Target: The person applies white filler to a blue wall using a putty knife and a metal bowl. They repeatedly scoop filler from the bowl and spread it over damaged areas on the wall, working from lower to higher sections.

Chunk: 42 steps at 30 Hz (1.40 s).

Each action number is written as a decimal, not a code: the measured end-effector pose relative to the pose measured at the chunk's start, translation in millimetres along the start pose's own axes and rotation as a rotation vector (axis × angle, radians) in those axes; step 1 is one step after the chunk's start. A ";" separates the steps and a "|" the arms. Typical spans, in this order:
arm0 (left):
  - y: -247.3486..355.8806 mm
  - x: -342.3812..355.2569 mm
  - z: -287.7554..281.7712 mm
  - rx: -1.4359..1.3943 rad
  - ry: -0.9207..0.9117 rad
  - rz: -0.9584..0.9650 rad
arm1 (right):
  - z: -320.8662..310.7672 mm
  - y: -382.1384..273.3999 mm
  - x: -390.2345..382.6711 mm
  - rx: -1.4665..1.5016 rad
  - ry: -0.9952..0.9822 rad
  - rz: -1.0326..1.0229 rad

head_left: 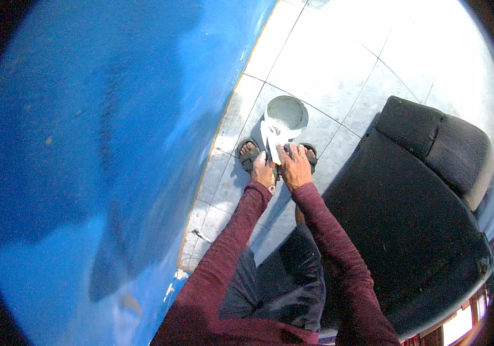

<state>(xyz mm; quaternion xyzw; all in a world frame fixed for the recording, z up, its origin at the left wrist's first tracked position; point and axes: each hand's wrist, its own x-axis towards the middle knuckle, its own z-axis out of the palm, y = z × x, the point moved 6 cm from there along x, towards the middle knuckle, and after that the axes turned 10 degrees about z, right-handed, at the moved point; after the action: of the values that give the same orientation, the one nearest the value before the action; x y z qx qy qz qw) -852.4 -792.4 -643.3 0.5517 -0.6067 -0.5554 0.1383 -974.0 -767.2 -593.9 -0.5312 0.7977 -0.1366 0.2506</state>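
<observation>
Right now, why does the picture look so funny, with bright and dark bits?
In the head view: glare whitens the floor tiles at the upper right, the white strip at the fingers looks washed out, shadows darken the blue wall, and the wide lens leaves black corners.

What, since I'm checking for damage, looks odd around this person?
White patches break the blue wall near its base, perhaps chipped paint. A small dark scrap lies loose on the tiled floor beside it; too small to identify.

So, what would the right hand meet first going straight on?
The right hand would first meet the flat white strip right against it, then perhaps the round, pale-grey container; depth is unclear.
</observation>
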 end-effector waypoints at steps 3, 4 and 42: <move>-33.6 9.8 0.3 0.097 0.022 0.067 | 9.6 6.6 9.8 0.038 -0.042 -0.069; -29.5 15.8 3.5 0.118 0.014 0.067 | 15.0 13.7 13.4 0.060 -0.063 -0.066; -96.1 53.6 43.2 -0.020 -0.193 -0.349 | 122.1 75.1 69.8 0.189 -0.177 0.182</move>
<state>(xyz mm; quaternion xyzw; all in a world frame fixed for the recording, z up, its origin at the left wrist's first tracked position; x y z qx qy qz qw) -855.6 -792.3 -761.5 0.5913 -0.5066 -0.6273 -0.0132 -987.7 -795.4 -750.3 -0.4408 0.8009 -0.1406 0.3800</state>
